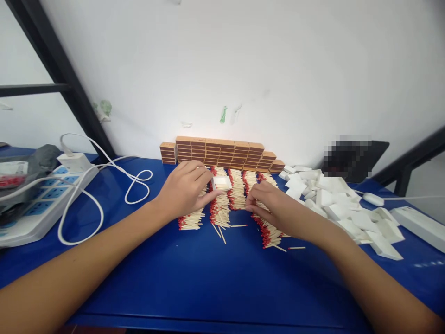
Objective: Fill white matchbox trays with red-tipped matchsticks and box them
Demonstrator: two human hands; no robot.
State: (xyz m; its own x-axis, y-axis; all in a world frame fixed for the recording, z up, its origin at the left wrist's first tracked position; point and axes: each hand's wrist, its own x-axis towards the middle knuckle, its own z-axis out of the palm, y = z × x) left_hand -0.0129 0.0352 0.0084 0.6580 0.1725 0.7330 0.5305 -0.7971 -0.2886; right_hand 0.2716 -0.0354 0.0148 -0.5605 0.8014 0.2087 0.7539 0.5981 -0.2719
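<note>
My left hand (186,190) is closed on a small white matchbox tray (221,183), held just above the rows of matches. A few matches seem to lie inside that tray. My right hand (269,204) is closed in a pinch over the right-hand rows; whatever its fingertips hold is hidden. Beneath and between my hands lie several rows of red-tipped matches (237,190), heaped side by side. A few loose matches (219,233) have strayed in front. Behind the rows, stacked matchboxes (219,150) with brown striking sides line the wall.
A pile of white matchbox trays (333,197) spreads at the right, with a dark tablet-like panel (358,160) behind it. On the left lie a white power strip (45,197) and looping white cables (139,178). A white wall bounds the blue table (208,287) at the back.
</note>
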